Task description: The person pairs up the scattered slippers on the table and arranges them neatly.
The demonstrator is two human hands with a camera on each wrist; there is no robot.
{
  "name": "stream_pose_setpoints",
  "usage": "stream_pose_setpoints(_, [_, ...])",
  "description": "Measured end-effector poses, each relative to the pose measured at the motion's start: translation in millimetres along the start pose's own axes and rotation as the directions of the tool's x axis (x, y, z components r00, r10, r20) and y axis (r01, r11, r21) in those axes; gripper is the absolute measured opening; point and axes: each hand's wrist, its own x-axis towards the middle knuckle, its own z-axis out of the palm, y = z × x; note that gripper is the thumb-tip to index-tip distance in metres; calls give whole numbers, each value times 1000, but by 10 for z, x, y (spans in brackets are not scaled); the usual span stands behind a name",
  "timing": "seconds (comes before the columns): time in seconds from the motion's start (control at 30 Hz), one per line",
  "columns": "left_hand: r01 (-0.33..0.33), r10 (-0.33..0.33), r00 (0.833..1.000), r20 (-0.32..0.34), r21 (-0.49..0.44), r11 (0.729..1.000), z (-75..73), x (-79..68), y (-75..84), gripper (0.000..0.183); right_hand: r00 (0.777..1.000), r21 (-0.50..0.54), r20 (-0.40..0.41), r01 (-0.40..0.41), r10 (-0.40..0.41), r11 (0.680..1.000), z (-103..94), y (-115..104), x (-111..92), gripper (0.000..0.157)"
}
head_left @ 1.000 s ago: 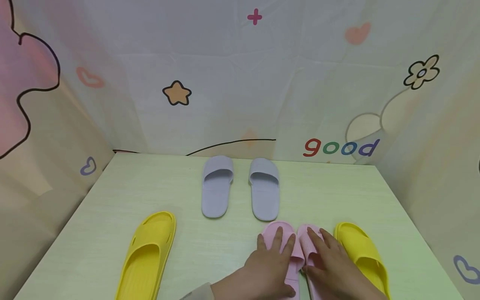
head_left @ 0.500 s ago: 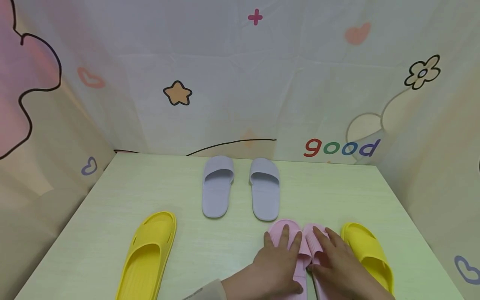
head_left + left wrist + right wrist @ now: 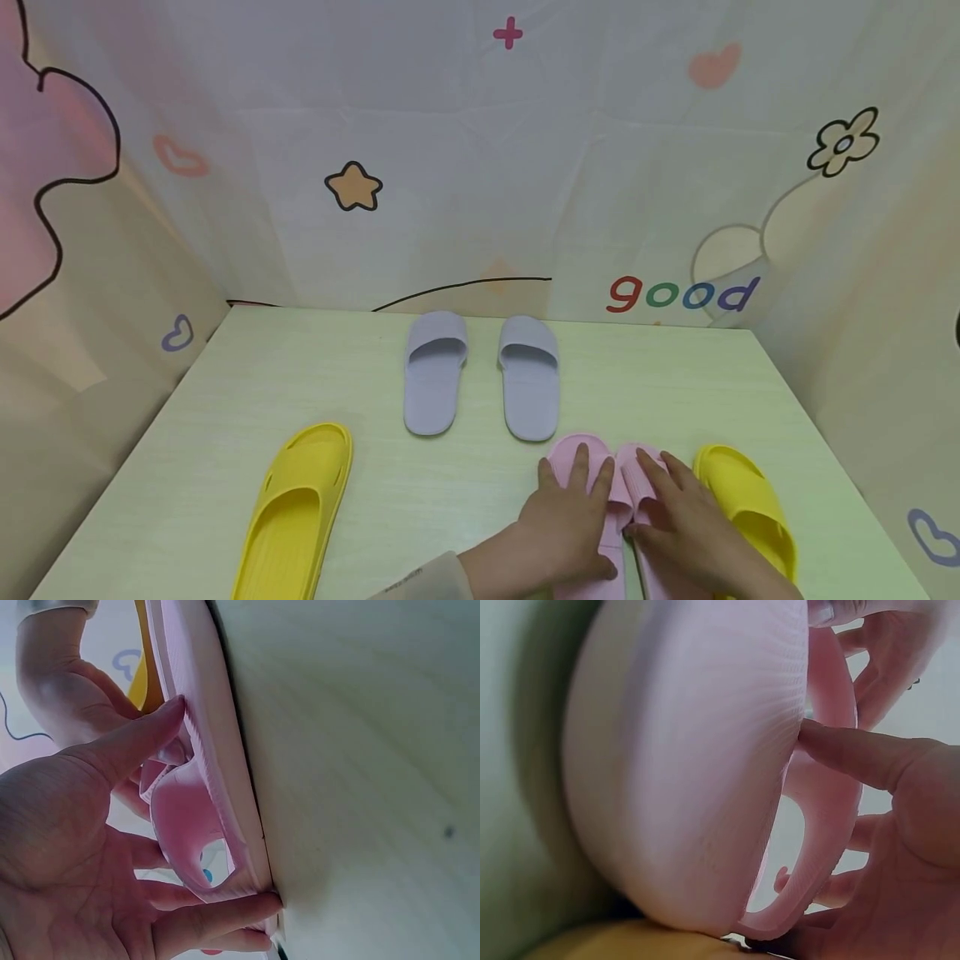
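Two pink slippers lie side by side at the front right, toes away from me. On the left one (image 3: 618, 507) my left hand (image 3: 564, 521) rests with fingers spread over the strap; in the left wrist view its thumb (image 3: 139, 742) touches the footbed edge and a straight finger reaches the sole's rim. Over the right pink slipper (image 3: 636, 482) lies my right hand (image 3: 693, 527), fingers extended across the strap, its thumb (image 3: 847, 750) at the footbed edge. A yellow slipper (image 3: 742, 492) stands close against the right hand's outer side. The heels are partly hidden by the hands.
Two grey-lilac slippers, a left (image 3: 432, 387) and a right (image 3: 531, 392), stand at the back of the pale table (image 3: 187, 467). Another yellow slipper (image 3: 292, 508) lies at the front left. A printed curtain (image 3: 450, 167) closes off the back and sides.
Both hands have slid to the right, and the pink slippers have moved with them. The right yellow slipper has shifted right too. The grey-lilac pair and left yellow slipper stay put.
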Motion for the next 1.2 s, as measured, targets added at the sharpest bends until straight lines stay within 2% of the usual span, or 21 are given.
stream_pose_setpoints(0.17, [-19, 19, 1000, -19, 27, 999, -2, 2, -5, 123, 1000, -3, -5, 10, -10, 1000, -17, 26, -6, 96])
stream_pose_setpoints(0.43, [19, -19, 1000, 11, -64, 998, -34, -60, 1, 126, 999, 1, 50, 21, -21, 1000, -60, 41, -98, 105])
stream_pose_setpoints(0.57, [-17, 18, 1000, 14, -75, 997, -60, -113, -6, 128, 996, -31, 73, 58, -55, 998, -101, 35, -182, 114])
stream_pose_setpoints(0.73, [-99, 99, 995, 3, 1, 995, -105, -185, 19, 128, 994, -74, 82, 72, -66, 995, -113, 34, -270, 124])
stream_pose_setpoints(0.93, [-107, 105, 994, 23, 91, 990, -126, -245, 93, 120, 996, -151, 57, 77, -69, 986, -54, 60, -313, 132])
stream_pose_setpoints(1.07, [-108, 107, 994, 19, 132, 985, -88, -270, 149, 100, 993, -220, -12, 109, -115, 969, 44, 120, -357, 135])
stream_pose_setpoints(1.2, [-121, 122, 993, 9, 197, 973, -15, -280, 197, 81, 978, -257, -94, 155, -184, 954, 143, 178, -407, 132])
